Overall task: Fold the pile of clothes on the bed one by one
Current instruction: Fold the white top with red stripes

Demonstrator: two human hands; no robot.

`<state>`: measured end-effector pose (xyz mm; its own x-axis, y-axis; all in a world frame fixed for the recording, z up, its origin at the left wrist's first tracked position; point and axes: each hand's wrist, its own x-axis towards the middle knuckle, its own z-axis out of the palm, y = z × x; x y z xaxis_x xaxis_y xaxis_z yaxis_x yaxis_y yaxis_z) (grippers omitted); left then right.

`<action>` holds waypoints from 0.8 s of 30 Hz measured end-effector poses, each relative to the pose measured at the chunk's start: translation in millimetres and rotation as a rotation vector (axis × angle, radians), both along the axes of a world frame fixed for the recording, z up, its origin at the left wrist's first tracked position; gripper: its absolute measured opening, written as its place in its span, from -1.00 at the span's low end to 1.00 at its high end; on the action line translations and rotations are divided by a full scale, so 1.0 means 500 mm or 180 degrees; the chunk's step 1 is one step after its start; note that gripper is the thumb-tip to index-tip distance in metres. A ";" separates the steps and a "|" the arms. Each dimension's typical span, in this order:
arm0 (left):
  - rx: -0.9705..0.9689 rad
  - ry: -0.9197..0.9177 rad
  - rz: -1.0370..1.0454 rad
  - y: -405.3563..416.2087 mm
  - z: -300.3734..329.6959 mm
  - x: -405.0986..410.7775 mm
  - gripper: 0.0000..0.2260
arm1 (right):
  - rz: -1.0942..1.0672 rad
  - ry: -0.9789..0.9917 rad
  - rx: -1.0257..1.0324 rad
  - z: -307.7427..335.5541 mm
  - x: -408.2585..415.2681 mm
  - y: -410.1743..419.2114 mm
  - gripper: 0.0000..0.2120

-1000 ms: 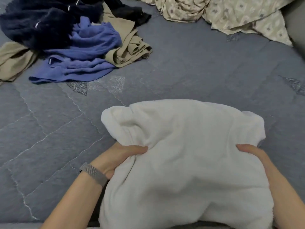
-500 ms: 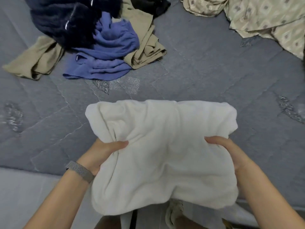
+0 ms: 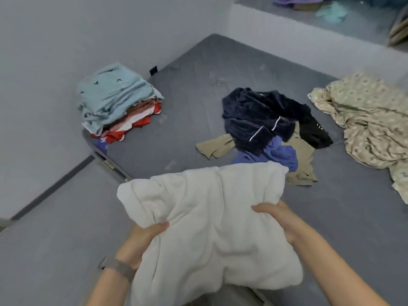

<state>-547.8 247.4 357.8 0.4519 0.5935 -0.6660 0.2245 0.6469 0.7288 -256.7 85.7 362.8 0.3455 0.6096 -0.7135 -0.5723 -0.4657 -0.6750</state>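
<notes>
**A:** Fingers (image 3: 262,209), right hand (image 3: 279,219): curled over the near right edge of the white bundle (image 3: 209,219), thumb on top, the rest hidden beneath. Left hand (image 3: 146,236): thumb pinched into the cloth at the near left, fingers tucked under, out of sight. Both hold it firmly.

**B:** Item, white bundle: where do you have it?

**A:** Folded thick, lifted clear of the bed (image 3: 198,69), carried in front of you over the near edge. A second ago it lay low over the quilt; now you have raised it and turned your head left.

**B:** Item newly in view?

**A:** Folded stack (image 3: 114,100), far left corner against the wall: pale teal on top, red and striped pieces under it. It was outside the earlier views.

**B:** Meaning for the task?

**A:** Judged: this fold is finished and you are taking the bundle to the stack. It is well apart from your hands, so a long reach or a step awaits.

**B:** Item, remaining pile (image 3: 271,133)?

**A:** Unfolded, mid-bed: navy fleece, blue top, tan trousers, something black. Several folds are left. Patterned sheet (image 3: 371,120) crumpled to the right, just beside the pile.

**B:** Risk?

**A:** Bulky soft cloth; your fold may slump open when you set it down.
</notes>
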 end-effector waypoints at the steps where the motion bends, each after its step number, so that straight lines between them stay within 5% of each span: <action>1: 0.0067 -0.0011 0.0112 0.024 0.017 -0.037 -0.13 | 0.0089 0.0022 0.0083 0.017 -0.025 0.049 -0.41; 4: 0.0204 -0.0017 0.0419 0.090 0.063 -0.142 -0.11 | 0.0380 0.0091 0.0301 0.060 -0.102 0.173 -0.38; 9: 0.0526 -0.0051 0.0755 0.179 0.104 -0.253 -0.07 | 0.0886 0.0276 0.0452 0.096 -0.185 0.343 -0.01; 13: 0.0757 -0.0205 0.0895 0.252 0.117 -0.288 -0.42 | 0.1117 0.0283 0.0458 0.117 -0.211 0.452 -0.02; 19: 0.0698 -0.0268 0.0983 0.414 0.103 -0.275 -0.41 | 0.1161 0.0230 0.0461 0.124 -0.189 0.629 -0.22; 24: 0.0796 -0.0278 0.0936 0.612 0.098 -0.226 -0.36 | 0.1141 0.0201 0.0460 0.098 -0.136 0.819 -0.04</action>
